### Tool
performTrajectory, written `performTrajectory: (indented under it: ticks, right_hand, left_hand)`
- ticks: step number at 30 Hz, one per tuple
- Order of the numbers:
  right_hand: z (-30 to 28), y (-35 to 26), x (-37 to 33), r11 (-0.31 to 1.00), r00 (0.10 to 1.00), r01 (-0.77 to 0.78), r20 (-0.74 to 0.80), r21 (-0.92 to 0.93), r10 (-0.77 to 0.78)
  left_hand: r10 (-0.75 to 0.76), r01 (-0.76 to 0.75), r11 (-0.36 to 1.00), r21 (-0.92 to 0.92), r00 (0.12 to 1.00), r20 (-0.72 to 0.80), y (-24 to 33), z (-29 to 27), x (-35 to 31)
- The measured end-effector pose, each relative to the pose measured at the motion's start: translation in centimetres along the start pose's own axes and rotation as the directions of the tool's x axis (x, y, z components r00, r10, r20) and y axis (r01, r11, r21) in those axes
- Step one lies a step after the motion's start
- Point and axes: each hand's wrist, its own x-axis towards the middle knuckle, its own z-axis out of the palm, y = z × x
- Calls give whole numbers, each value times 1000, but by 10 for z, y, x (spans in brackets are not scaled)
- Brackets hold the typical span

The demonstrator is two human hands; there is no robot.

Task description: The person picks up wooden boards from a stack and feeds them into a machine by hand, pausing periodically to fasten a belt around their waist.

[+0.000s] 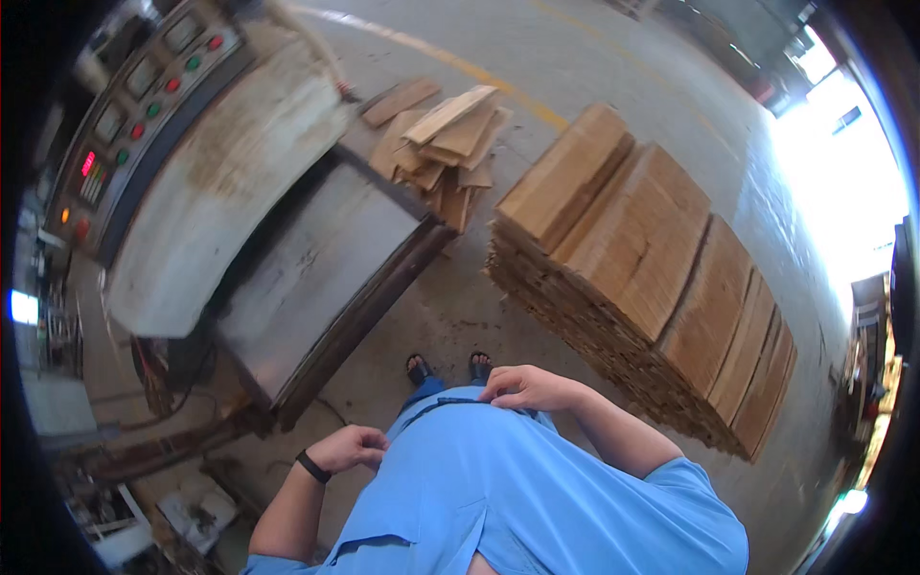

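Note:
My right hand (pixel 522 386) is at the front of my waist, thumb and fingers closed on the lower edge of my light blue shirt (pixel 479 431), close to a dark belt (pixel 446 402). At my left side, my left hand (pixel 353 448) has its fingers curled in against the shirt. Whatever those fingertips may pinch is hidden. A black band (pixel 312 467) circles the left wrist. Neither hand touches the machine or the wood.
A machine with a flat metal table (pixel 326 259) and a button panel (pixel 144 110) stands to my left. Ahead on the right rises a stack of wooden boards (pixel 642 240). Loose wood offcuts (pixel 455 134) lie beyond the table. My sandalled feet (pixel 479 364) stand between machine and stack.

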Motion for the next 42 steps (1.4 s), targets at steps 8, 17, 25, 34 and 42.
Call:
performTrajectory:
  ticks: [8, 17, 25, 34, 42]
  right_hand:
    - [27, 87, -46, 966, 967, -217, -104, 138, 232]
    - [118, 122, -55, 936, 700, -8, -666, 352, 256]
    - [234, 169, -34, 828, 667, -180, -553, 531, 499]
    - [314, 196, -74, 751, 686, -362, -388, 552, 615]
    - [325, 273, -158, 762, 118, -361, -784, 538, 610]
  left_hand:
    - [-24, 14, 991, 134, 997, 74, -33, -22, 118]
    - [306, -150, 848, 509, 922, -237, -77, -50, 169]
    - [-48, 52, 994, 93, 998, -43, -145, -71, 115]
    - [-113, 97, 820, 564, 994, -7, -205, -65, 88]
    - [-121, 182, 834, 521, 981, -150, -183, -23, 120]
